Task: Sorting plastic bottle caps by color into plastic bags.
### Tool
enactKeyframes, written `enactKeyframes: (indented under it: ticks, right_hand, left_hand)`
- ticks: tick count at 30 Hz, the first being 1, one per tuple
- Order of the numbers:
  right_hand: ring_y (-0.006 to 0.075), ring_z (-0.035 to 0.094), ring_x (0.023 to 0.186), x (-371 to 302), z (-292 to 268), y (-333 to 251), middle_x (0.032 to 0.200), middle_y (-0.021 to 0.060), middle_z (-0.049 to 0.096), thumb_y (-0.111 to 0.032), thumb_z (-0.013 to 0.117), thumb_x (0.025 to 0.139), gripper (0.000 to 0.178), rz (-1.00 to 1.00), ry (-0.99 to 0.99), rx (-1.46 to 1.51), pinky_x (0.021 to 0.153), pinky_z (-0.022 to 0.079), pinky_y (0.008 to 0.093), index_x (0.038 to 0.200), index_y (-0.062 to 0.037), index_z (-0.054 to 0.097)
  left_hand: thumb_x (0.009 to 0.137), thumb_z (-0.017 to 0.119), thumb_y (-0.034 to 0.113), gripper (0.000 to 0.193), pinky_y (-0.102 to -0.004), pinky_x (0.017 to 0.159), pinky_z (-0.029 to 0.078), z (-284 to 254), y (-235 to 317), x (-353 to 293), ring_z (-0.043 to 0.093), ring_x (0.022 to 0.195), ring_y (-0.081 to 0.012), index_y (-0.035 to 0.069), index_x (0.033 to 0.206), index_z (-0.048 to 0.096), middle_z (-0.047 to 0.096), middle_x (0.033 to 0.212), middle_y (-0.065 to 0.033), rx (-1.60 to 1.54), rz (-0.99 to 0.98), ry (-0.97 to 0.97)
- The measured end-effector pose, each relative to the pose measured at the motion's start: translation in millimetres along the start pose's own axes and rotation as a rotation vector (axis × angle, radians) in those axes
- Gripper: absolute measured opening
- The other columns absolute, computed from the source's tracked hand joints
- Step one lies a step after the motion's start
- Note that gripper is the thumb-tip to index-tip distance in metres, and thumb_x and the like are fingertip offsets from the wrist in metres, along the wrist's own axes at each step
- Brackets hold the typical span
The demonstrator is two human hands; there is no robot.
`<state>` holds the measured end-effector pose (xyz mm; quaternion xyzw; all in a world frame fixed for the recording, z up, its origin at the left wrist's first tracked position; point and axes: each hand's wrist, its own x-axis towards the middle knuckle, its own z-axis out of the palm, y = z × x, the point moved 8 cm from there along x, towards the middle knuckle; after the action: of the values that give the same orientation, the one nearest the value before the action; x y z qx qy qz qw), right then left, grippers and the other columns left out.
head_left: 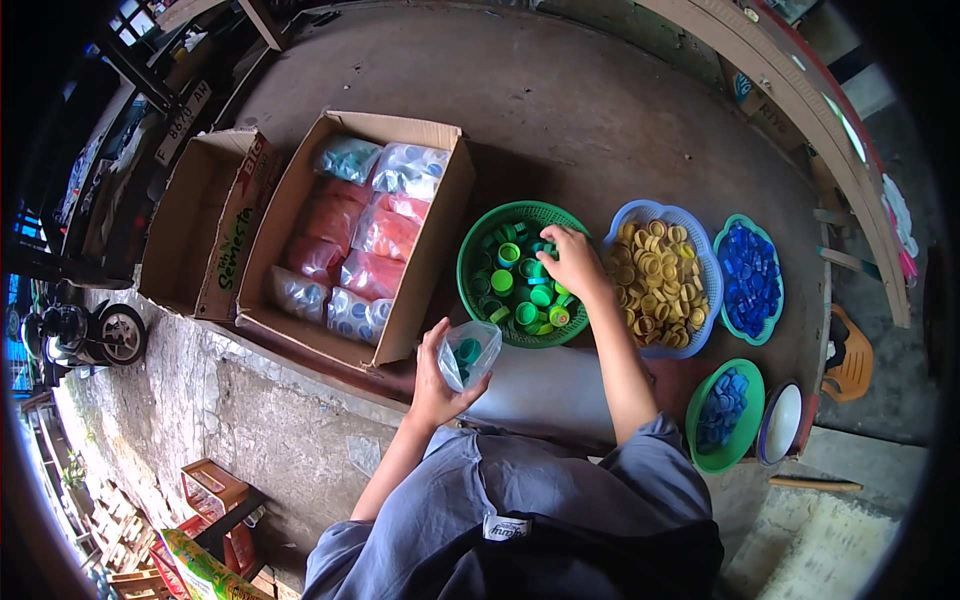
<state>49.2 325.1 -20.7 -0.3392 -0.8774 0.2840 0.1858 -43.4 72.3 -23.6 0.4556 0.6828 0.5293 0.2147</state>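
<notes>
Over the green basket (pixel 466 268), right hand (pixel 575 262) hides some green caps (pixel 503 283); fingers bent, can't tell if they grip one. Left hand (pixel 438 380) holds clear bag (pixel 484 358) between spread thumb and fingers; teal caps (pixel 467 351) inside look hazy, count unclear.

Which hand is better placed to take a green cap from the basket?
Probably the right hand: it is over the green basket, close to the green caps. The left hand is outside it, holding the clear plastic bag.
</notes>
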Motion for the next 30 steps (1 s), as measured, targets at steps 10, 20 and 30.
enactKeyframes:
  ticks: [10,20,30]
  right_hand:
    - [0.0289,0.061,0.085,8,7,-10,0.091,0.0115,0.063,-0.011,0.071,0.063,0.029,-0.031,-0.133,-0.239,0.076,0.050,0.0372,0.089,-0.0033,0.061]
    - [0.0174,0.061,0.084,-51,-32,-111,0.092,0.0082,0.060,-0.004,0.065,0.067,0.026,-0.226,-0.085,0.544,0.076,0.049,0.0293,0.092,-0.0015,0.059]
    - [0.0252,0.061,0.066,-8,-9,-32,0.079,0.0098,0.059,-0.008,0.062,0.077,0.008,-0.084,0.114,0.076,0.057,0.049,0.0342,0.085,-0.0039,0.063]
  left_hand:
    - [0.059,0.079,0.020,0.093,-0.0411,0.091,0.037,2,1,3,0.047,0.104,-0.0334,0.000,0.133,0.027,0.045,0.116,-0.0188,-0.011,0.019,0.006]
    - [0.059,0.079,0.021,0.094,-0.0418,0.090,0.037,2,3,6,0.047,0.104,-0.0342,0.000,0.134,0.027,0.045,0.116,-0.0202,0.011,0.024,0.004]
    - [0.063,0.079,0.017,0.094,-0.0383,0.095,0.039,3,1,3,0.048,0.111,-0.0280,0.000,0.135,0.022,0.041,0.122,-0.0189,0.067,0.015,-0.051]
